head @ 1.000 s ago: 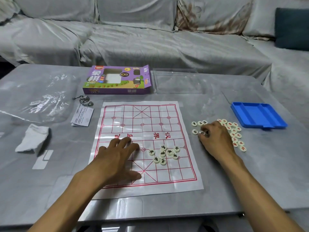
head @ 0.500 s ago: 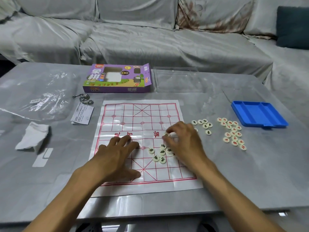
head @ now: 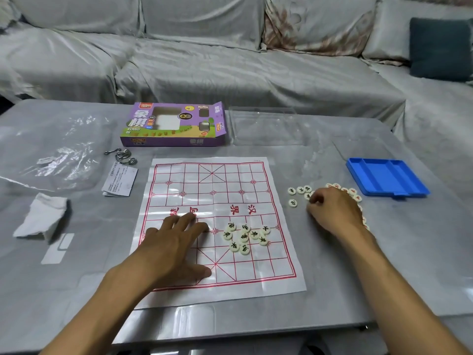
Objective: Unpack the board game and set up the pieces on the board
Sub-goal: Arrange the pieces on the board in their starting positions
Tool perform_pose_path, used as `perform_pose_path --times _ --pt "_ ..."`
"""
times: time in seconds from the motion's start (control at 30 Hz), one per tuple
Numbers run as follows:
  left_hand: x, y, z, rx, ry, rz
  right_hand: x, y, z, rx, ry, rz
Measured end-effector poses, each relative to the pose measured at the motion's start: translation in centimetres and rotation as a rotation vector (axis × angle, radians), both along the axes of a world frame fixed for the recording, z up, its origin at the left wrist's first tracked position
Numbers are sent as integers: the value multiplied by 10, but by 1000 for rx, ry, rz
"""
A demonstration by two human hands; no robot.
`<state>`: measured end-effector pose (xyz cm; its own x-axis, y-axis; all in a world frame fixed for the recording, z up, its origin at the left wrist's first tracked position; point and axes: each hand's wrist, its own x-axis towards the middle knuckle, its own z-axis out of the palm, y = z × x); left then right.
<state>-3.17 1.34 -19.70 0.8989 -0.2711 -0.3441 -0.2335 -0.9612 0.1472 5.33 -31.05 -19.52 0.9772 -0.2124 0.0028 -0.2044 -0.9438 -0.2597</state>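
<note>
Right hand (head: 332, 213) is off the board, knuckles up, fingers curled down into the loose pieces on the table (head: 384, 265), fingertips bunched like a pinch, but I honestly can't tell if there's a piece in there since the hand covers it. Just left of its fingertips sit a few black-lettered pieces (head: 300, 190) in a short row, with one more (head: 292, 203) a bit nearer; the red-lettered pieces (head: 354, 193) peek out from behind the knuckles on the far right side. Past those, further right and away, is the blue tray (head: 386, 179). Well to the left of that hand, the paper board (head: 217, 221) lies flat with a little cluster of black-lettered pieces (head: 245, 237) on its near half (all bunched together, not on any proper points). Left hand (head: 176, 242) is spread flat, palm down, pressing the board's near-left part, holding nothing. Beyond the board there's the purple game box (head: 174, 125), a clear lid (head: 263, 126) beside it, and off left a leaflet (head: 119, 181).
</note>
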Motion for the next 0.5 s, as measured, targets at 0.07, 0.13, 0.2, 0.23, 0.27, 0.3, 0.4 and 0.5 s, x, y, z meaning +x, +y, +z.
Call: perform_pose_path --times 0.07,0.13,0.2,0.23,0.27,0.3,0.4,0.5 --pt "-1 0 0 -2 2 1 -2 -3 -9 47 -22 52" --pt "-2 -1 1 -6 -1 6 -4 -3 -10 55 -83 57" --pt "-2 -2 2 -16 -1 15 -8 2 -6 63 -132 52" --pt "-1 -3 3 -16 0 17 -9 8 -4 105 -160 71" --pt "-1 -3 3 -12 1 20 -13 19 0 179 -188 116" --pt "0 -3 4 -11 0 22 -18 33 4 262 -213 185" --pt "0 -5 4 2 6 24 -37 74 -3 302 -224 441" --pt "-1 -4 5 9 16 16 -42 85 -17 173 -150 558"
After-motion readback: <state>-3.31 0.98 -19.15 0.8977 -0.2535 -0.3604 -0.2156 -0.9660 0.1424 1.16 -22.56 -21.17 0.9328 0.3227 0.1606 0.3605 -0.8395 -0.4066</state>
